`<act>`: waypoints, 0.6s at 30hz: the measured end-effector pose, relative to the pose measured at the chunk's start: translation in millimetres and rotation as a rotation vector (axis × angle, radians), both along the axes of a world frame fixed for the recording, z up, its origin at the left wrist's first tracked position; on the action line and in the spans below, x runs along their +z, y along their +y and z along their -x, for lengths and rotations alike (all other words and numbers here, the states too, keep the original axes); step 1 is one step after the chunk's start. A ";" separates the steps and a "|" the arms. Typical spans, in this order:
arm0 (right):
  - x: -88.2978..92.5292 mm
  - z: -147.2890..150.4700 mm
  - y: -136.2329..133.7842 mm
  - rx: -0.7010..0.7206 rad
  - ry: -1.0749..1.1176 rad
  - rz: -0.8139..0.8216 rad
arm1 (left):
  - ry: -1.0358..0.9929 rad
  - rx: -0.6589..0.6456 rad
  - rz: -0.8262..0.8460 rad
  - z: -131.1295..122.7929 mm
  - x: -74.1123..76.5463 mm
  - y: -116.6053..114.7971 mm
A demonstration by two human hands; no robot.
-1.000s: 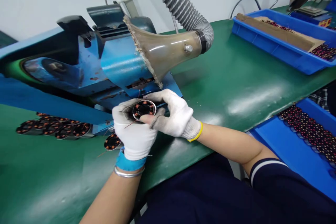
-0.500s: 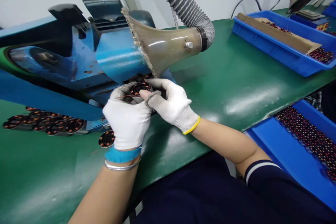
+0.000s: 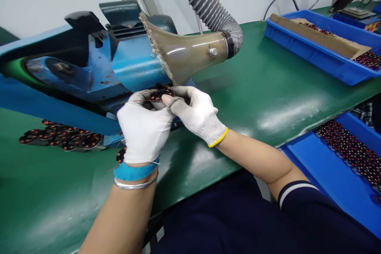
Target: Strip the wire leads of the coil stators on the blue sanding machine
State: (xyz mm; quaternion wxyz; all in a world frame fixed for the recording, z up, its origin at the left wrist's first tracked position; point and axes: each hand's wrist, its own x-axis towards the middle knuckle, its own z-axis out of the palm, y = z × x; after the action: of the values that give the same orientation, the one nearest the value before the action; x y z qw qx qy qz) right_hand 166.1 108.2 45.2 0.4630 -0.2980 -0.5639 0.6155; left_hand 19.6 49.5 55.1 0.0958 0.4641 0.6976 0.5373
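Both my gloved hands hold one motor stator (image 3: 160, 94), a round part with a black top, copper windings and a pale metal side. My left hand (image 3: 145, 127) is closed around its left side, where a thin copper wire sticks out. My right hand (image 3: 198, 113) grips it from the right, with the bare thumb tip resting against its near side. The stator is at the lower edge of the blue machine (image 3: 139, 67), below a flared, brownish see-through hood (image 3: 190, 51). My fingers partly hide it and the machine part behind it.
Several more stators (image 3: 71, 141) lie on the green table (image 3: 238, 107) at left, and one (image 3: 120, 155) sits by my left wrist. A grey hose (image 3: 205, 0) joins the hood. Blue trays (image 3: 309, 53) with small dark parts stand at the back right and, lower, at the right (image 3: 315, 174).
The view has shifted slightly, so the machine and the stators on the table appear farther right. Both hands keep hold of the stator, which looks tilted a little flatter.
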 end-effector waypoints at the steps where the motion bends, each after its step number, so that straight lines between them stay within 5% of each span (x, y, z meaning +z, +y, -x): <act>1: -2.1 -2.7 -0.2 0.010 -0.003 -0.013 | 0.000 -0.019 -0.021 1.1 -4.8 -2.7; 8: -8.7 -13.6 -6.4 0.043 -0.036 -0.203 | 0.017 -0.116 -0.207 1.1 -43.9 -26.0; 14: -12.8 -5.6 9.0 -0.035 0.199 0.184 | 0.003 -0.137 -0.246 0.6 -50.3 -28.9; 18: -7.8 -6.4 10.0 -0.101 0.175 0.240 | -0.022 -0.111 -0.233 1.8 -49.8 -33.2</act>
State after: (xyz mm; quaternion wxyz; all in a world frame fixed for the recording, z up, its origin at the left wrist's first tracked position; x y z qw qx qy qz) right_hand 172.6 118.2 37.4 0.5018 -0.3242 -0.4279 0.6782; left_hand 17.8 16.3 5.3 0.0787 0.5041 0.6026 0.6137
